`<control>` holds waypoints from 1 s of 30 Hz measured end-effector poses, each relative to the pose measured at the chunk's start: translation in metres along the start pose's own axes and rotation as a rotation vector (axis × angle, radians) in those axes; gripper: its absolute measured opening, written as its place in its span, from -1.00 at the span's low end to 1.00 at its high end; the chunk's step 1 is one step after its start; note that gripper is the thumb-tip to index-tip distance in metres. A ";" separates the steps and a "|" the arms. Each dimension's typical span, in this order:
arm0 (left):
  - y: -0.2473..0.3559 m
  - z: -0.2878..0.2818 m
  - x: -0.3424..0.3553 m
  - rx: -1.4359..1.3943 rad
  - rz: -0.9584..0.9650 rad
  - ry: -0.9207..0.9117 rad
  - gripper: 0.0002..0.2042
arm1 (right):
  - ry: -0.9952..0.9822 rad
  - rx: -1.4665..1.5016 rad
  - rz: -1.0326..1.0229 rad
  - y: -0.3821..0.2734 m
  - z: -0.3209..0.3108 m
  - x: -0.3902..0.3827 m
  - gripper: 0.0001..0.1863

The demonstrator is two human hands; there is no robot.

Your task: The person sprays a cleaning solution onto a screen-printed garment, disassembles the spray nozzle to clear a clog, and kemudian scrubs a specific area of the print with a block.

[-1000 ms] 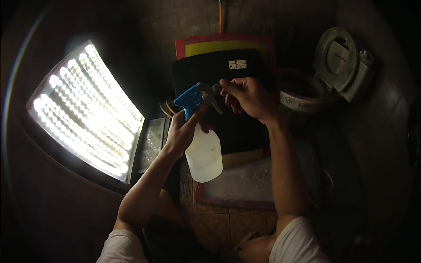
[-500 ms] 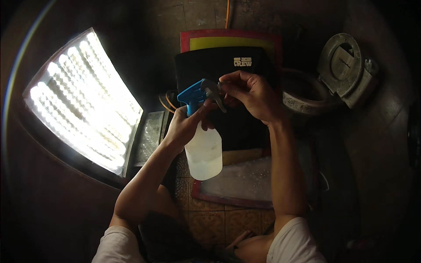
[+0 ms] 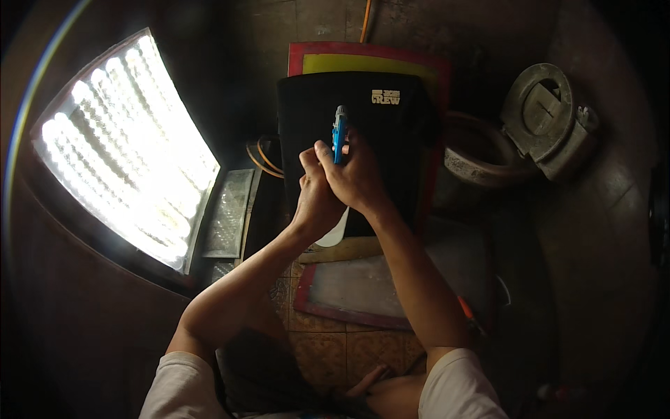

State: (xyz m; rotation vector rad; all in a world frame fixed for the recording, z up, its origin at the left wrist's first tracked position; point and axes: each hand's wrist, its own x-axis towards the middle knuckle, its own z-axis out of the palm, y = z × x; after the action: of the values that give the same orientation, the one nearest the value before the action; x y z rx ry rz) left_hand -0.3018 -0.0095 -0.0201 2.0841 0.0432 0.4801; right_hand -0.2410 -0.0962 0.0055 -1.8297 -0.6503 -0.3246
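Note:
A spray bottle with a blue trigger head (image 3: 339,140) is held out in front of me, its grey nozzle pointing away. My right hand (image 3: 357,180) is closed around the neck and trigger. Against it, my left hand (image 3: 317,201) is wrapped around the bottle from the left side. Only the bottom of the whitish translucent bottle body (image 3: 334,234) shows below the hands. Beyond the nozzle, black fabric with a small pale print (image 3: 328,91) is spread over a framed board. The trigger itself is mostly hidden by my fingers.
A red frame with a yellow panel (image 3: 349,64) stands behind the fabric. Another red-edged framed panel (image 3: 349,297) lies on the tiles nearer me. At right is a dirty toilet bowl (image 3: 481,167) with its seat raised. A bright ridged window (image 3: 132,153) glows at left.
My right hand has left the nozzle tip and closed around the bottle's neck and trigger. The bottle has swung from facing right to facing away from me, toward the black fabric.

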 end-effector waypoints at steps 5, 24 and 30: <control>-0.007 0.024 0.000 -0.241 0.255 -0.001 -0.03 | 0.098 -0.088 0.020 0.015 -0.016 0.006 -0.57; -0.052 0.141 -0.002 -0.233 -0.209 -0.229 0.36 | 0.180 0.160 0.348 0.091 -0.069 0.075 -0.36; -0.058 0.133 0.027 -0.200 -0.121 -0.182 0.33 | 0.284 0.074 0.325 0.102 -0.064 0.103 -0.36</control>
State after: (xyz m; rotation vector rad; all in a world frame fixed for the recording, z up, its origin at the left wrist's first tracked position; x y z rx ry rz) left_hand -0.2207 -0.0803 -0.1207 1.9074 0.0138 0.2109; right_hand -0.0929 -0.1516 0.0014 -1.7414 -0.1618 -0.3294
